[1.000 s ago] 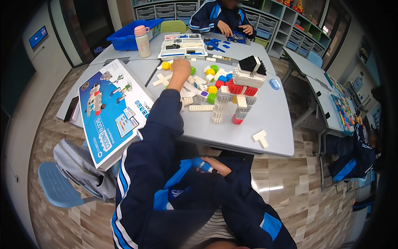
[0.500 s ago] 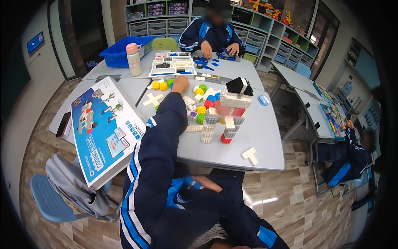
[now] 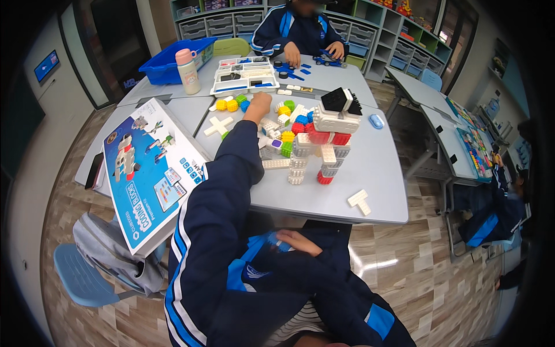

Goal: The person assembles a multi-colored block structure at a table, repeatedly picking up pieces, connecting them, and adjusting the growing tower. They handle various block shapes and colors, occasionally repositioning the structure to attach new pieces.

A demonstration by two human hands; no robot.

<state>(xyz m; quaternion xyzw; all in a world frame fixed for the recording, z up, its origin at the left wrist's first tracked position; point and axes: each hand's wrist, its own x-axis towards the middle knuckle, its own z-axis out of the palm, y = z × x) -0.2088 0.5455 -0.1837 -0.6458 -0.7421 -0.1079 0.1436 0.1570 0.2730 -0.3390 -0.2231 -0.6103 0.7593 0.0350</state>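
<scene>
many blocks look light, stiff, best pinched across their sides; left hand and right hand curl, contents unclear.

Fingertips of left hand hidden, blue piece partly covered by right hand, co-worker's head cropped

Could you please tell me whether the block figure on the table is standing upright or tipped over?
Upright: the block figure stands on two leg-like columns on the table, with its black-and-white top part highest.
</scene>
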